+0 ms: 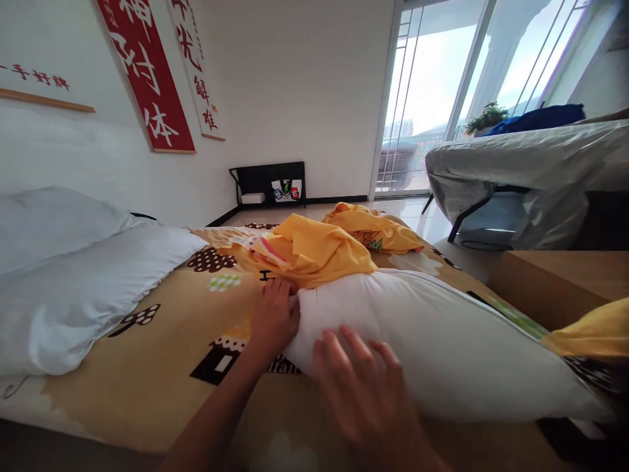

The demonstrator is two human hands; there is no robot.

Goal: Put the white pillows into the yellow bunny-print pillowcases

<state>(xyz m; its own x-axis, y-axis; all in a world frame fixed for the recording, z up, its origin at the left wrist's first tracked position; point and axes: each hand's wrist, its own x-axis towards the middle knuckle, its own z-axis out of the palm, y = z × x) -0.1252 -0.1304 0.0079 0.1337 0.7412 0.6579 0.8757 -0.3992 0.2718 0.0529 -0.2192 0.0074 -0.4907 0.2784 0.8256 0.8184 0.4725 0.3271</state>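
Observation:
A plump white pillow [442, 334] lies on the patterned bed sheet [171, 354]. At its near left corner, my left hand [276, 316] is closed, with a bit of the white fabric pinched in its fingers. My right hand [363, 383] is over the pillow's near side, fingers apart and slightly blurred; whether it presses on the fabric I cannot tell. A crumpled yellow cloth [319, 249] touches the pillow's far left end, close to my left fingertips. Behind it is a second yellow cloth bundle [378, 229] with a printed pattern.
White pillows [98, 275] lie at the left by the wall. On the right are a cardboard box [560, 278], another yellow cloth [594, 328] and a plastic-covered table [531, 157]. A low black stand [265, 180] is against the far wall, near a glass door [427, 85].

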